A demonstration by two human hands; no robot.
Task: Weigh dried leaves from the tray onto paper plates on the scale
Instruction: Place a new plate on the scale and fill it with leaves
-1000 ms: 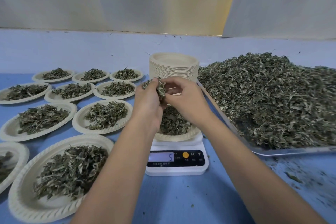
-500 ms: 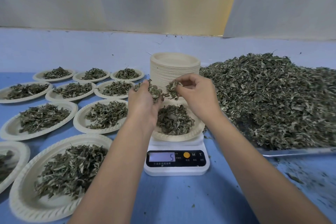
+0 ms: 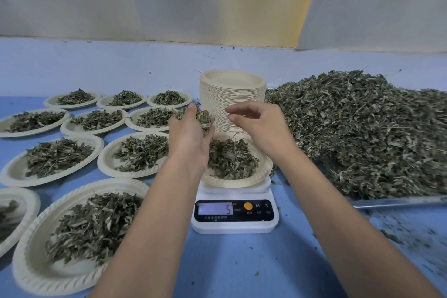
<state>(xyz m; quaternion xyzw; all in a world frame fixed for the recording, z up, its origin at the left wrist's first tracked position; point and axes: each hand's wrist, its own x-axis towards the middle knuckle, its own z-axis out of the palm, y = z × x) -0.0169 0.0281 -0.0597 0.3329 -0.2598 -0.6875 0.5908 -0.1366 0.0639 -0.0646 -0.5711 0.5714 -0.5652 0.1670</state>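
Left hand [image 3: 191, 135] hovers over the near left edge of a paper plate [image 3: 262, 172], with its fingers cupped round a clump of dried leaves [image 3: 205, 119]. Right hand [image 3: 260, 128] hangs just across from it, above the far right side of the same plate. Its fingers are loosely curled, the tips are apart, and no leaf shows between them. The plate sits on a small white scale [image 3: 235, 225] and carries a low mound of leaves; the screen on the scale reads 5. Just right of the scale, a metal tray [image 3: 396, 201] holds a large heap of loose leaves [image 3: 362, 133]. Behind the hands stands a tall stack of plates [image 3: 232, 89]. To the left, filled plates [image 3: 14, 169] lie in rows on a blue table [image 3: 242, 271], each with its own small pile. Leaf crumbs [image 3: 391, 237] dot the table in front of the tray
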